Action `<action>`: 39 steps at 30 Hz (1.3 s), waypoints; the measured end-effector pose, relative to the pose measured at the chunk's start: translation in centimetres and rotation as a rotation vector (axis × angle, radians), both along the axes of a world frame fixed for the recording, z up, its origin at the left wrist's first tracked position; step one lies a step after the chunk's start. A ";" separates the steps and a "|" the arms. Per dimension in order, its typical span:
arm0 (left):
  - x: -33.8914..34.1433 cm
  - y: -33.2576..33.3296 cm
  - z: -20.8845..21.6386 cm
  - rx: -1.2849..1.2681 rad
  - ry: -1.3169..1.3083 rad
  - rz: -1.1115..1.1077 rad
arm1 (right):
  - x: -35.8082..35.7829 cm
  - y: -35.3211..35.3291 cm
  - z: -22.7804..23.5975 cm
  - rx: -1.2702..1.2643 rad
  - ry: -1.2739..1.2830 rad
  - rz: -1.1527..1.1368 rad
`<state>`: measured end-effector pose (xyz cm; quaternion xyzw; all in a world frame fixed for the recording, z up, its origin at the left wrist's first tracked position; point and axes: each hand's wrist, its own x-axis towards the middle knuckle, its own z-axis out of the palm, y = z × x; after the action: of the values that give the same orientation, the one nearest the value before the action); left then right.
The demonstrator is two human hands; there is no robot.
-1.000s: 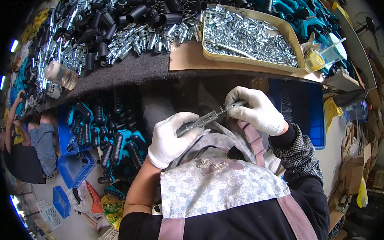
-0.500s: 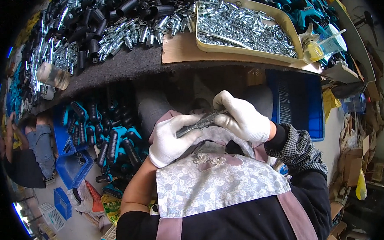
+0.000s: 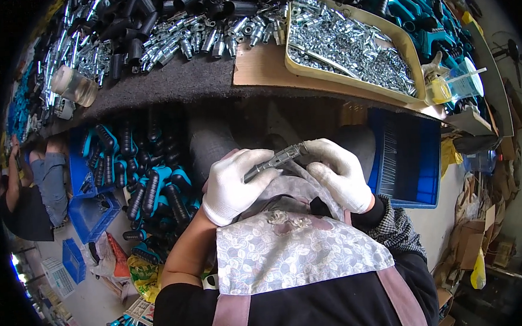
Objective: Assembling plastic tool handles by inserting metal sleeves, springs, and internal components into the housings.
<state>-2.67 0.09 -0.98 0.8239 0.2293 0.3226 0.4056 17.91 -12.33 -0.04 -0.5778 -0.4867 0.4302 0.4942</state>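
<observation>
Lowered slightly since the previous frame, the right hand (image 3: 341, 173) has its thumb parted from the forefinger and uncovers more of the metal part (image 3: 281, 159), which seems to leave the left hand (image 3: 232, 185) doing most of the holding. That part lies at the center of the frame, above the flowered apron (image 3: 301, 249), slanting up toward the right. The left fingers (image 3: 252, 157) are closed around its lower end, thumb below and forefinger above. The right fingers (image 3: 325, 149) reach its upper end and are partly open, a gap showing before the thumb; whether they grip anything there, I cannot tell. The view has shifted too, so the yellow tray (image 3: 339, 82) sits farther right. It stands on a wooden board (image 3: 256, 69) at the upper right of the dark surface (image 3: 151, 92), full of small metal bits (image 3: 349, 46). Black tubes (image 3: 241, 9) and silver fittings (image 3: 207, 39) crowd the top, with a clear bottle (image 3: 75, 86) at the upper left and a plastic cup (image 3: 466, 81) at the upper right. Below the surface, teal-and-black handles (image 3: 153, 189) are heaped left of center, a blue crate (image 3: 414, 167) stands at the right, and another person (image 3: 49, 180) shows at the left edge.
</observation>
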 end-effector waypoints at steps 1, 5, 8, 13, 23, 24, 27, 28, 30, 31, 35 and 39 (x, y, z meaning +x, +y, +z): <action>0.0 0.2 -0.2 0.044 0.007 -0.001 | -0.1 0.1 0.2 -0.076 0.027 -0.005; 0.2 0.8 -0.6 0.142 0.044 -0.011 | 0.2 0.6 0.3 -0.210 0.177 -0.027; 0.7 1.4 -0.3 0.132 0.028 -0.030 | 0.9 0.9 1.0 -0.239 0.214 0.014; 1.0 2.2 -0.5 0.047 0.017 -0.055 | 5.8 3.4 5.9 -0.269 -0.165 0.112; 0.8 2.6 -1.4 -0.070 0.035 -0.018 | 31.6 15.7 6.6 0.227 -1.117 -0.660; 0.6 2.7 -1.3 -0.060 0.036 -0.012 | 33.0 17.2 6.2 0.189 -1.195 -0.716; 0.2 3.1 -1.6 -0.066 0.079 0.014 | 35.2 20.4 6.1 -0.045 -1.351 -0.763; 0.1 3.2 -1.5 -0.064 0.078 0.012 | 36.1 21.2 6.3 -0.210 -1.409 -0.749; 0.3 3.6 -1.4 -0.119 0.131 0.042 | 37.0 21.9 6.6 -0.397 -1.360 -0.749; 0.3 3.8 -1.6 -0.119 0.133 0.042 | 37.2 22.2 6.7 -0.463 -1.345 -0.727; 0.5 4.2 -1.7 -0.109 0.124 0.042 | 36.8 23.5 7.2 -0.472 -1.377 -0.689; 1.4 4.5 -1.6 -0.110 0.120 0.005 | 38.2 23.5 6.1 -0.357 -1.484 -0.780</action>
<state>-1.27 4.58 -2.58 0.8178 0.2724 0.2605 0.4348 56.15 11.15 6.10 -0.9050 -0.3755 -0.1899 0.0621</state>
